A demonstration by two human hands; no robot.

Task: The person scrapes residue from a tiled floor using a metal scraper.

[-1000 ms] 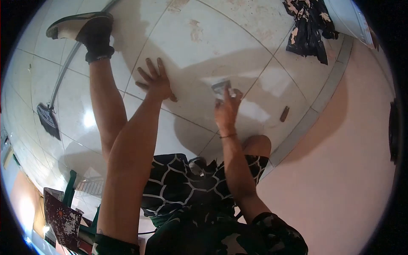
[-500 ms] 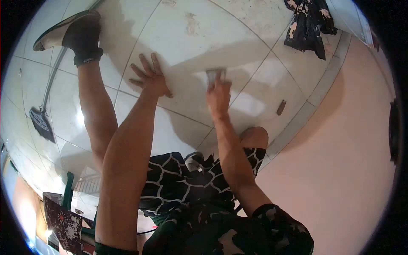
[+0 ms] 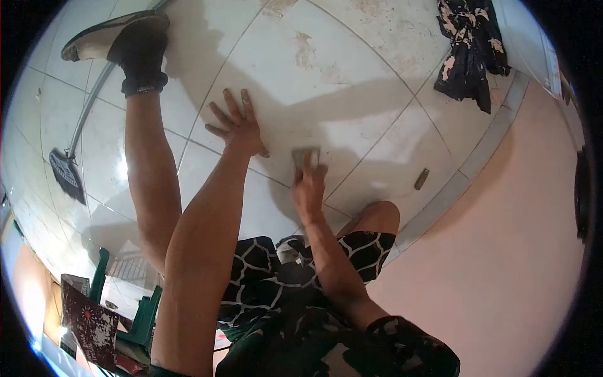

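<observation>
My left hand (image 3: 240, 131) is pressed to the pale floor tiles (image 3: 361, 157), palm down and fingers spread, propping up the straight arm. To its right, my right hand (image 3: 309, 188) grips a small flat grey scraper-like piece (image 3: 298, 154). The piece lies against the floor, blurred by motion, and its exact kind cannot be made out. Dirt marks the fingertips of the left hand. Brownish smears (image 3: 304, 50) spot the tiles beyond both hands.
A crumpled black plastic bag (image 3: 466, 56) sits at the upper right. Nearer the wall (image 3: 490, 251) lies a small brown oblong piece (image 3: 422, 179). On the left are a dark broom-like head on a long handle (image 3: 66, 176) and a green chair (image 3: 146, 320).
My right hand has drawn the flat piece back toward my body and slightly left. The left hand stays planted on the same tile while the camera view shifts a little.
</observation>
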